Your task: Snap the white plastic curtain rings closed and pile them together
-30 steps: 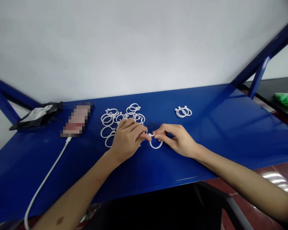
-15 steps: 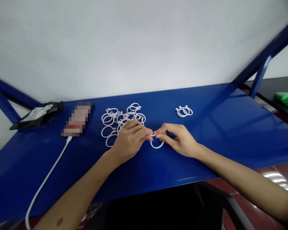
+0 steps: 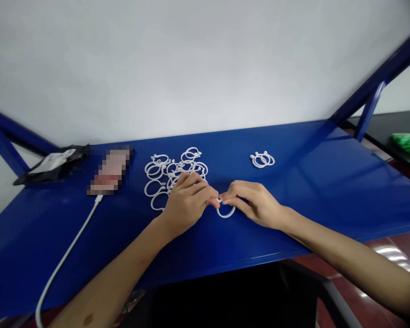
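Observation:
A white plastic ring (image 3: 226, 213) hangs between my two hands just above the blue table (image 3: 321, 182). My left hand (image 3: 186, 202) pinches the ring's left end with thumb and forefinger. My right hand (image 3: 254, 202) pinches its right end the same way, fingertips almost touching the left hand's. A loose pile of several white rings (image 3: 171, 171) lies just behind my left hand. A small stack of white rings (image 3: 262, 159) lies apart at the back right.
A blurred phone (image 3: 110, 169) lies at the back left with a white cable (image 3: 63, 259) running to the front edge. A black pouch (image 3: 51, 166) sits at the far left. Blue frame struts rise at both sides. A green object (image 3: 409, 142) lies at the far right.
Both hands have drawn slightly closer together and a little toward me, still pinching the ring, whose ends have come nearer each other.

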### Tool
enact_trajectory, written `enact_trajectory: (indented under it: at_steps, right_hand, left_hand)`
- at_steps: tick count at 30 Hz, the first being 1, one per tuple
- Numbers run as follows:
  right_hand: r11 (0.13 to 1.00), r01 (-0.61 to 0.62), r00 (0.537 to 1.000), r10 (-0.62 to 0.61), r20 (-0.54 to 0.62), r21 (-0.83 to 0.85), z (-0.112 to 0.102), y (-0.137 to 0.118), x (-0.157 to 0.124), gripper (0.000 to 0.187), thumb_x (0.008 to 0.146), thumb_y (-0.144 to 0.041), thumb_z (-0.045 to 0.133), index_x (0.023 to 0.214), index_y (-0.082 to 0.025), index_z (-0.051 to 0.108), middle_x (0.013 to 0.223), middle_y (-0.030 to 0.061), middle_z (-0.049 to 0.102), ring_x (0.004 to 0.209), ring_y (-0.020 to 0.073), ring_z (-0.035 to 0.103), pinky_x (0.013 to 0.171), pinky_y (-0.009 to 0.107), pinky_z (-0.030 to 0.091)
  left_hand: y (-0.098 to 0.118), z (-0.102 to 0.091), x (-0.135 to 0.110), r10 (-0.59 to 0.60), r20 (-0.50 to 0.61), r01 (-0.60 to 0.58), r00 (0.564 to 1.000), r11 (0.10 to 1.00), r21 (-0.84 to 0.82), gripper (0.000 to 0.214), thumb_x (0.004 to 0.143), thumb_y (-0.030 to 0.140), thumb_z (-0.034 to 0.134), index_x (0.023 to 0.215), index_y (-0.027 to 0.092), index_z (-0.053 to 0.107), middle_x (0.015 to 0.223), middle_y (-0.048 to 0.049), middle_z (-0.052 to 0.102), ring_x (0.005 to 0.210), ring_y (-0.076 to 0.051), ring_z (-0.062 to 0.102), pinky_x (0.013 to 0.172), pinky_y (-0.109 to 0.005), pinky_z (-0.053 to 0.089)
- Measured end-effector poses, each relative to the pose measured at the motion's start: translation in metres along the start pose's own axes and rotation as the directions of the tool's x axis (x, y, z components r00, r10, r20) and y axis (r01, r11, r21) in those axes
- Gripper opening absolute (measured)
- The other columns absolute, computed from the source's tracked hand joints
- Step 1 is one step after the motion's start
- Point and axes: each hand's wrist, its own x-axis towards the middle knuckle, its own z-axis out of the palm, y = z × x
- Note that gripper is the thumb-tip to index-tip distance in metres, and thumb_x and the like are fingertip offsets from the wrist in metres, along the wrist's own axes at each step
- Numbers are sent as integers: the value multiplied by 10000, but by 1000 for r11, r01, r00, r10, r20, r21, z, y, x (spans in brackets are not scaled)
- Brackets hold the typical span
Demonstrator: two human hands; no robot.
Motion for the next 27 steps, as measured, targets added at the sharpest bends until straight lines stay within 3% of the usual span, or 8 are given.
enact_trajectory:
  at_steps: [4,10,15,20,24,27]
  right_hand:
    - [999,19,1000,-19,4,-38,2,2,1,129,1000,-202,527,1032,-175,649,936,49,721,835,141,674,747,265,548]
    - [952,-170,979,133,-154,-256,-6,19,8,148,1003,-265,527,999,-188,654,963,53,716,869,170,673,785,306,527]
    - [783,-423,879,233,-416,-456,-40,52,4,160,964,-277,564,957,-180,690,933,75,675,750,179,617,697,329,496]
    - [602,-587,791,288,-539,-541,-68,82,-5,176,912,-272,597,1004,-175,712,914,91,679,790,224,603,753,383,490]
    - [547,-589,799,283,-531,-595,-71,90,-8,236,903,-301,612,1059,-151,704,929,118,688,905,274,578,843,432,475]
    - [533,-556,819,220,-531,-637,-66,86,-7,260,919,-333,596,1055,-141,707,973,139,673,943,287,541,880,450,459]
  left_hand:
    - [-1,3,0,-9,17,9,1000,1000,0,236,986,185,534,761,208,605,699,34,673,755,-165,521,766,-328,397]
    - [-18,-6,2,-122,30,118,992,986,118,141,981,278,559,903,194,640,814,1,712,817,-190,550,817,-357,431]
    - [-38,-18,1,-265,-42,268,963,932,243,129,980,246,519,934,202,631,873,-18,718,836,-207,566,827,-377,449]
    - [-47,-18,-1,-335,12,322,942,914,248,135,944,174,496,922,219,622,889,-14,711,874,-222,567,848,-399,447]
    - [-42,-19,0,-367,120,334,923,915,228,223,892,82,457,949,220,623,955,-23,689,930,-227,544,874,-406,443]
    - [-32,-23,2,-328,215,288,920,937,198,227,838,83,499,968,220,625,1004,-30,648,981,-233,514,926,-424,430]
